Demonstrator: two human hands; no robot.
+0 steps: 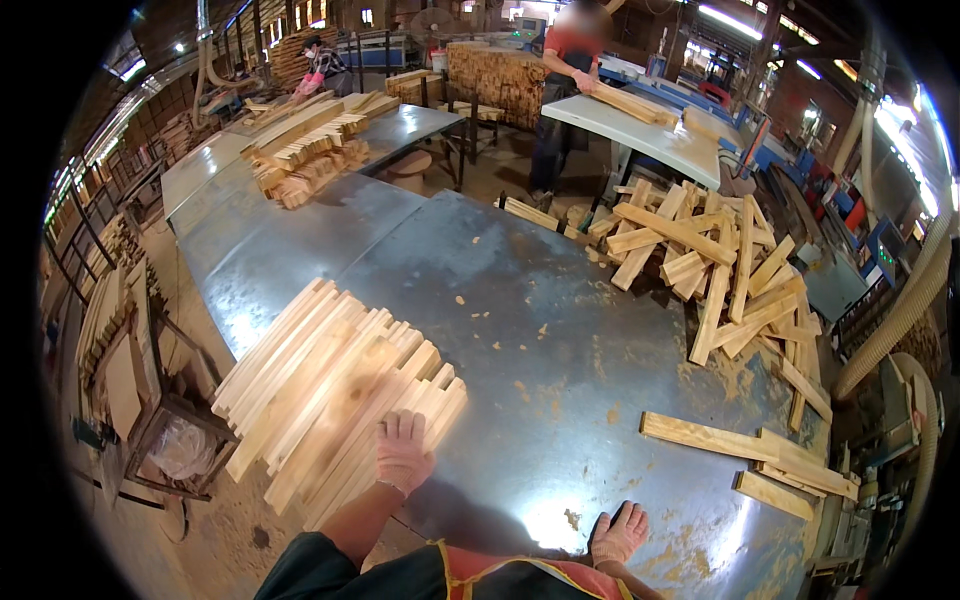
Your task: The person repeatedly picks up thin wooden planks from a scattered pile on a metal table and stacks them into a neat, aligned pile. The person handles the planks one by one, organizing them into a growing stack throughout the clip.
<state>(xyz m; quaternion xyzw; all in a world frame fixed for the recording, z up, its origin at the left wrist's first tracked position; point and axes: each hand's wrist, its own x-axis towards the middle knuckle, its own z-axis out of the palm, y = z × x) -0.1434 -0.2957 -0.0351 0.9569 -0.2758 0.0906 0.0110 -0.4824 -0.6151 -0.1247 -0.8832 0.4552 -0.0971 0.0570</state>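
From where I stand, the bundle of pale wooden strips (330,385) lies on the near left of the metal table (420,260), its near ends jutting past the edge. The strips sit side by side, ends staggered, packed too tightly for me to count. The left hand (404,458), gloved, rests on the bundle's right part, fingers close together and pinching nothing I can see, perhaps to steady it. The right hand (619,537) lies flat on bare metal, fingers slightly spread and holding nothing, seemingly as a prop for the body.

Near right are at least four loose boards (700,437). Beyond them sprawls one jumbled heap of boards (700,245), crossed every way as if tipped there. One more stack of strips (310,165) stands far left. Two co-workers are beyond: one in red (578,45), one in a checked shirt (328,66).
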